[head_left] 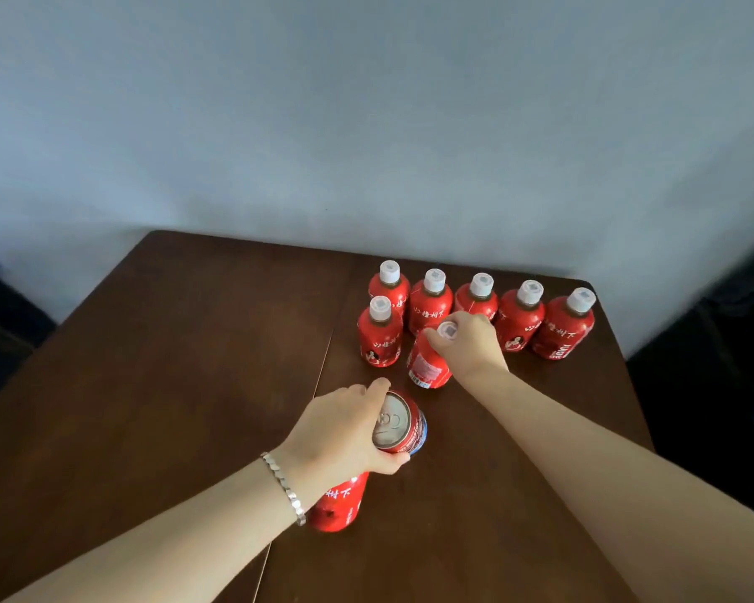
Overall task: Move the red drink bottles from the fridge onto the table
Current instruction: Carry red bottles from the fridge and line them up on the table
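Nearest, a red plastic drink bottle (338, 504) sits on the dark brown wooden bench (170, 385), partly hidden under the left wrist. The left grip (336, 433) is wrapped round a red metal can (403, 424) (pull-tab top). The right grip (469, 346) clasps a white-capped red bottle (427, 363) by its neck. Six matching bottles (519, 319) stand upright behind.

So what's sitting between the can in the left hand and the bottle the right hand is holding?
Nothing: the head view shows only a short stretch of bare table between the can and that bottle.
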A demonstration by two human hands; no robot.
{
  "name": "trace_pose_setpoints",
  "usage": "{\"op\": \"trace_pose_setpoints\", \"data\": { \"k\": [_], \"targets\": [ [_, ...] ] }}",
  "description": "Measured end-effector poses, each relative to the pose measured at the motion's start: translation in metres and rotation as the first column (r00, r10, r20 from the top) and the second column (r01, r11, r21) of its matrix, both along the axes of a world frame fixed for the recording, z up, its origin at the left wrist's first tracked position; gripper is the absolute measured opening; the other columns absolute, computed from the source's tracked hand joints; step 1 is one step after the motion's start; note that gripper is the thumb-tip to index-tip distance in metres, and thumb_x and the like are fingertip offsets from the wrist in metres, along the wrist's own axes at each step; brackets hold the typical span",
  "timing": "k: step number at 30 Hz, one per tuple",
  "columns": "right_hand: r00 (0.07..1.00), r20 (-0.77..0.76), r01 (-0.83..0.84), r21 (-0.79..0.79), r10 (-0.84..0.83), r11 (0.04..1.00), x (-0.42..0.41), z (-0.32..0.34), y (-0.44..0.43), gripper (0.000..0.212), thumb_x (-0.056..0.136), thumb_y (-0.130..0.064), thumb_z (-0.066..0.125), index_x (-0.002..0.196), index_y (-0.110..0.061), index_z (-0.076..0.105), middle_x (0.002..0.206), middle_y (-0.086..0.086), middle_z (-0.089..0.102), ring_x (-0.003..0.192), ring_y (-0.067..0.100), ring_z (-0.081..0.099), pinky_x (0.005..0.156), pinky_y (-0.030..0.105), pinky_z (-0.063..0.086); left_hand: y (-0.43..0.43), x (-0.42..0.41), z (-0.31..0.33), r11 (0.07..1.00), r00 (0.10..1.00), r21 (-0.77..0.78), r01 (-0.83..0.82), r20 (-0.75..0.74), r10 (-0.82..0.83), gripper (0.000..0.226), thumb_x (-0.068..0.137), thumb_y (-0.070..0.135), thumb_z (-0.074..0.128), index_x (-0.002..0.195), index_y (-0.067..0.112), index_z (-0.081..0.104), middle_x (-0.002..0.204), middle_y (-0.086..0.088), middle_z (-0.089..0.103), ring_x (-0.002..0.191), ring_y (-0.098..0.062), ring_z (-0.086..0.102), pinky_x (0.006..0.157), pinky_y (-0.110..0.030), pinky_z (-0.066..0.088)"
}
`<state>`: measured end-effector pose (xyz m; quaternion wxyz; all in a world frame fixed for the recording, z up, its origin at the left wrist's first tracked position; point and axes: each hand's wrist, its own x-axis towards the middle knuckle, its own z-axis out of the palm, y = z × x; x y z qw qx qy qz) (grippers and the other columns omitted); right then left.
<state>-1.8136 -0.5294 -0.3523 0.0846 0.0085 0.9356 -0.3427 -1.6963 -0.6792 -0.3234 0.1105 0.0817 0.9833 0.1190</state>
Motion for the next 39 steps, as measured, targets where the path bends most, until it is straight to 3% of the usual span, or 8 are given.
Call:
{"op": "trace_pose_setpoints", "data": {
  "k": [10,13,16,19,23,29,33,39],
  "targets": [
    [0.999,0.033,0.041,-0.076,-0.038,0.996,-0.042,-0.024,-0.021,0.038,0.090,-0.029,0.060,0.120,-0.007,0.054,0.120,0.015,0.054,0.098,0.023,0.055,0.079,0.028,0.042,-0.029,-0.029,-0.029,0.996,0.995,0.033,0.085,0.047,-0.087,0.083,0.076,0.059,0.062,0.141,0.021,0.027,0.129,0.002,0.053,0.115,-0.013,0.054,0.094,-0.028,0.049],
    [0.993,0.049,-0.112,0.135,0.106,0.984,-0.029,-0.009,-0.010,0.059,0.085,-0.016,0.061,0.139,-0.011,0.035,0.133,0.013,0.041,0.114,0.029,0.052,0.085,0.031,0.044,-0.030,-0.036,-0.031,0.994,0.994,0.034,0.099,0.049,-0.101,0.083,0.075,0.059,0.062,0.140,0.021,0.028,0.127,0.002,0.054,0.114,-0.014,0.055,0.093,-0.029,0.050],
    [0.887,0.014,-0.417,0.453,0.461,0.788,0.009,0.006,0.000,0.089,0.077,-0.009,0.062,0.150,-0.017,0.012,0.146,0.006,0.021,0.136,0.025,0.028,0.108,0.031,0.031,-0.027,-0.041,-0.033,0.993,0.994,0.050,0.107,0.027,-0.108,0.083,0.074,0.060,0.062,0.140,0.021,0.030,0.126,0.003,0.055,0.113,-0.012,0.056,0.092,-0.026,0.049],
    [0.741,0.207,-0.671,0.189,0.639,0.717,0.047,0.001,0.005,0.111,0.070,-0.026,0.077,0.151,-0.026,0.001,0.151,-0.009,0.017,0.139,0.010,0.017,0.115,0.026,0.019,-0.014,-0.047,-0.030,0.991,0.993,0.071,0.118,-0.003,-0.118,0.077,0.071,0.061,0.065,0.132,0.022,0.038,0.117,0.005,0.060,0.107,-0.013,0.058,0.088,-0.026,0.049],
    [0.903,0.103,-0.423,0.037,0.418,0.905,0.060,-0.021,0.021,0.103,0.058,-0.029,0.086,0.143,-0.032,0.027,0.135,-0.018,0.042,0.122,0.003,0.048,0.101,0.022,0.042,0.008,-0.054,-0.031,0.974,0.979,0.104,0.201,-0.001,-0.202,0.074,0.071,0.059,0.067,0.129,0.022,0.039,0.118,0.003,0.060,0.107,-0.015,0.058,0.088,-0.029,0.049],
    [0.990,-0.081,-0.119,0.004,0.119,0.993,0.052,-0.041,0.034,0.078,0.058,-0.027,0.085,0.127,-0.024,0.048,0.118,-0.016,0.054,0.113,0.009,0.055,0.086,0.014,0.039,0.026,-0.057,-0.042,0.986,0.990,0.093,0.140,-0.008,-0.140,0.086,0.068,0.066,0.064,0.133,0.017,0.038,0.118,0.000,0.050,0.108,-0.018,0.052,0.086,-0.032,0.048],
    [0.969,-0.098,0.215,-0.124,-0.228,0.969,0.026,-0.056,0.039,0.074,0.064,-0.021,0.084,0.128,-0.014,0.047,0.126,0.000,0.053,0.115,0.017,0.053,0.088,0.022,0.040,0.025,-0.056,-0.049,0.986,0.992,0.145,0.084,-0.107,-0.068,0.054,0.076,0.063,0.058,0.097,0.013,0.056,0.102,0.005,0.046,0.094,-0.011,0.050,0.072,-0.019,0.039],
    [0.939,-0.035,0.325,-0.222,-0.341,0.919,-0.014,-0.077,0.035,0.075,0.067,-0.018,0.083,0.130,-0.008,0.043,0.130,0.009,0.050,0.120,0.022,0.049,0.092,0.026,0.039,0.021,-0.057,-0.053,0.978,0.980,0.203,0.050,-0.197,-0.009,0.031,0.091,0.040,0.053,0.072,0.017,0.044,0.084,0.008,0.041,0.086,-0.009,0.048,0.067,-0.018,0.034]
  ]
}}
